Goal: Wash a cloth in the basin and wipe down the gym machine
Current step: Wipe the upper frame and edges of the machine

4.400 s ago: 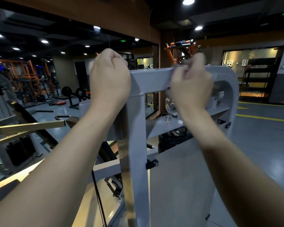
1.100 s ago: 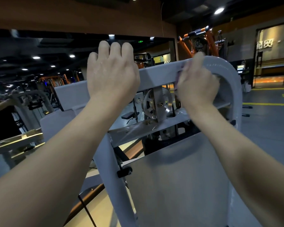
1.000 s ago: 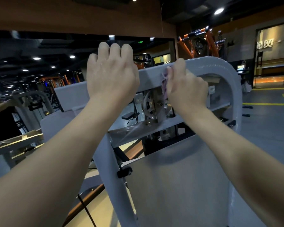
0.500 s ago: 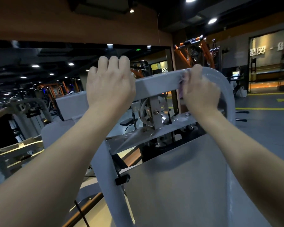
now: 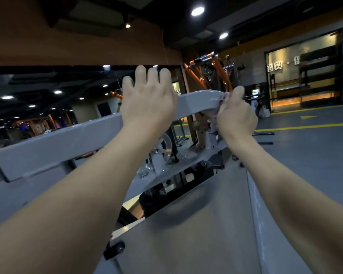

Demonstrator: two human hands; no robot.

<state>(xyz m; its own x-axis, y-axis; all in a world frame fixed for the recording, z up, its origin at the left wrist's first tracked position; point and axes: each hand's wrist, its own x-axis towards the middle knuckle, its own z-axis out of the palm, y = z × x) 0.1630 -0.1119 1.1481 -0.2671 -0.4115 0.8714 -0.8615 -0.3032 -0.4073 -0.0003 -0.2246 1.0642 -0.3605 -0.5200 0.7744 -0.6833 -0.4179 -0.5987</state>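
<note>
Gym hall: dark ceiling with round lights, grey floor (image 5: 305, 155) with yellow lines, lit glass doorway (image 5: 303, 72) at far right, wall mirror (image 5: 57, 99) at left.
Grey gym machine (image 5: 186, 234): broad flat panel below, top bar (image 5: 53, 147) running from lower left up to a rounded corner at right; pulley wheel (image 5: 163, 148) behind the bar.
Orange machine (image 5: 212, 70): behind, upper centre.
Left hand (image 5: 147, 103): laid over the top bar, fingers nearly straight, grasping nothing.
Right hand (image 5: 236, 115): clenched on the cloth at the bar's rounded corner.
Cloth (image 5: 219, 107): pinkish, bunched, mostly hidden by the right hand, pressed against the bar.
</note>
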